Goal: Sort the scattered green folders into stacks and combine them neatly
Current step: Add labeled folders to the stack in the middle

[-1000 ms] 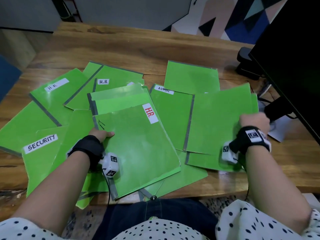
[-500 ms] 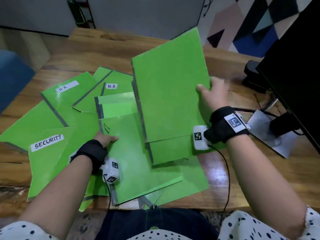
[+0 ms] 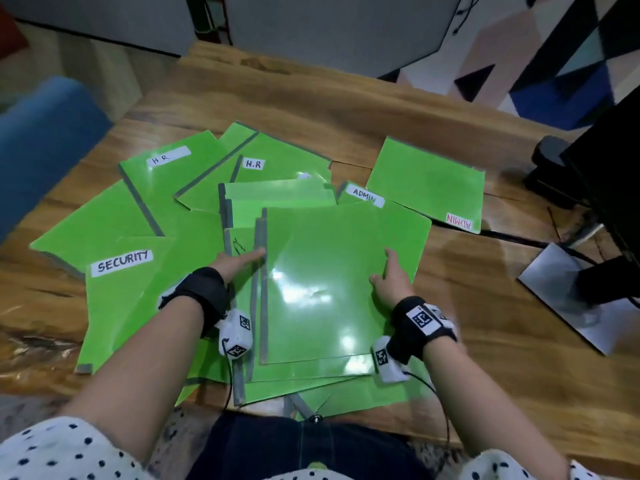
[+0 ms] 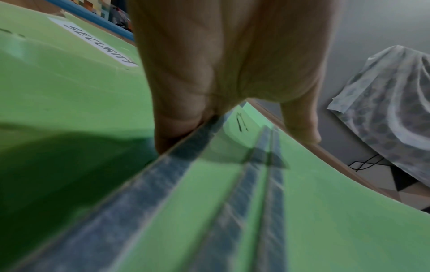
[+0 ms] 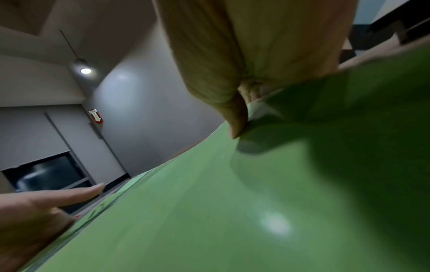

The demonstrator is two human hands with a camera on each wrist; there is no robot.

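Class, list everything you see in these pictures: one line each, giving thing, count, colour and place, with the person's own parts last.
Top folder: one, green, unlabelled, on the near middle pile.
SECURITY folder: one, green, near left.
H.R folders: two, green, far left.
ADMIN folders: two, green, far right.
Other folders: several, green, overlapping; exact count unclear.
Table: one, brown wood, under everything.
Monitor: one, black, right edge.
Paper: one, white, under the monitor stand.
Chair: one, blue, far left.
Left hand: touches the top folder's left edge.
Right hand: grips its right edge.
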